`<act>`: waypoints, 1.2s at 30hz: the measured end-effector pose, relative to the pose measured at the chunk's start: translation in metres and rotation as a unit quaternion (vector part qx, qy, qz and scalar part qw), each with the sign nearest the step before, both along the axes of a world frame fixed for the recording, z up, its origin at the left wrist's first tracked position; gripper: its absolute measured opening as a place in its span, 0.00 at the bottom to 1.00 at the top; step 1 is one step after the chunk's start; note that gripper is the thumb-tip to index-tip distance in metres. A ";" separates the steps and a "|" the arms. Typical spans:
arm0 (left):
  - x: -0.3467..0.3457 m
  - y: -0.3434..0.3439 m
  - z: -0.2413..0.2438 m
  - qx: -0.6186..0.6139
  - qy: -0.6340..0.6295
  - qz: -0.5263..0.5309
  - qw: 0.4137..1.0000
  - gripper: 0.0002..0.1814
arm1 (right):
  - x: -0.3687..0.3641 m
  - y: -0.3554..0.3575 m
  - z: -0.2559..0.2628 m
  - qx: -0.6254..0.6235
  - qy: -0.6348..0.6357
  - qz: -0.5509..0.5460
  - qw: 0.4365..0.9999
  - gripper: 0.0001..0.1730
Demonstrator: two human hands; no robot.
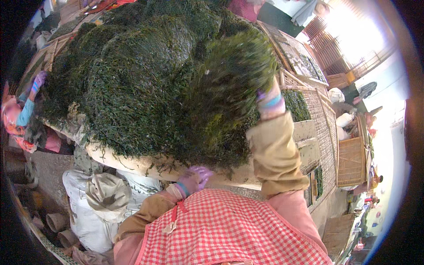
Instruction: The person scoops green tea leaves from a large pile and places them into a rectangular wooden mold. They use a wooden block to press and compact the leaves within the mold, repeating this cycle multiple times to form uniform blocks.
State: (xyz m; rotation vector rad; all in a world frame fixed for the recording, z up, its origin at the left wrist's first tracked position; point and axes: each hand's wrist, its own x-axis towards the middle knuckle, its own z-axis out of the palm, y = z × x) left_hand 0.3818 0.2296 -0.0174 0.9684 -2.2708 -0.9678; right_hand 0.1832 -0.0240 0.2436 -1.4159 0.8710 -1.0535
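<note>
A large heap of dark green seaweed (132, 92) lies on a pale work surface (132, 162) in front of me. My right hand (263, 96), in a purple glove, is at the heap's right side, mostly hidden by a blurred clump of seaweed (238, 69); its fingers and any grip do not show. My left hand (197, 177), also in a purple glove, rests at the near edge of the surface, close to my red checked apron (225, 225). Its fingers look slightly bent, with nothing seen in them.
White sacks (89, 205) stand below the surface at the left. At the far left is a co-worker (16, 116), one gloved hand at the heap's edge. Woven bamboo racks (326, 132) stand on the right, one holding flat green seaweed (296, 104).
</note>
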 end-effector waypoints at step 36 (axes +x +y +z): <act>0.047 -0.217 0.246 -0.273 -0.297 0.316 0.859 0.20 | 0.101 -0.039 0.325 -0.632 0.707 -0.179 0.261 0.09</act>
